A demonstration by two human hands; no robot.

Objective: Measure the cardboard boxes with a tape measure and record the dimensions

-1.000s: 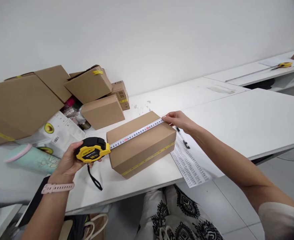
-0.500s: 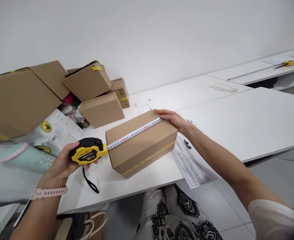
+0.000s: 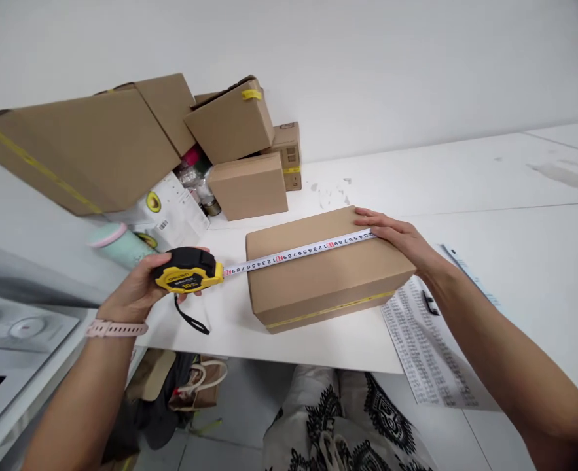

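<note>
A yellow and black tape measure is held in my left hand, with fingers closed around its case and a black wrist strap hanging below. Its white blade runs out across the top of a closed brown cardboard box. A gap separates the case from the box's left edge. My right hand rests at the box's right end, fingers bent over the edge, pressing the blade's end against it. The blade's tip is hidden under the fingers. Yellow tape runs along the box's front side.
Several cardboard boxes are stacked against the wall at the back left. A mint-green cup and an avocado-print package stand near my left hand. Printed sheets with a black clip overhang the white table's front edge. Bags lie below.
My left hand has drawn the tape measure's case away from the box, so more blade shows between them. My right hand stays at the box's right end. The view has shifted.
</note>
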